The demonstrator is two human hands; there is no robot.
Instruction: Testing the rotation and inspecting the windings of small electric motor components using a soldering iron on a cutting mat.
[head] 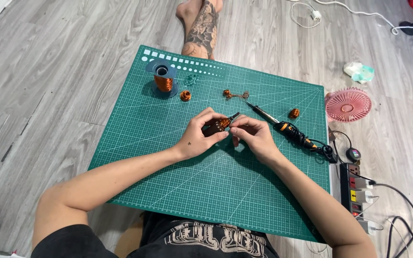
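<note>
Green cutting mat (178, 162) under both hands; soldering iron (283, 125) lies just right of the right fingers, keep clear. Left hand (198, 136) fingers closed round a small dark piece wound with copper coil (222, 123). Right hand (254, 136) fingertips pinched narrow at the coil's end, likely on fine wire, too small to tell. Advice: brace wrists on the mat, keep the wire taut, turns tight.

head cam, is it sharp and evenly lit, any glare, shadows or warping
Head view: mostly sharp, with soft even light; short soft shadows under the left hand, right hand and wire spool; no strong glare on the green cutting mat; the small copper coil between the fingers is too tiny to resolve; wide-angle lens bends the floor planks near the edges.
</note>
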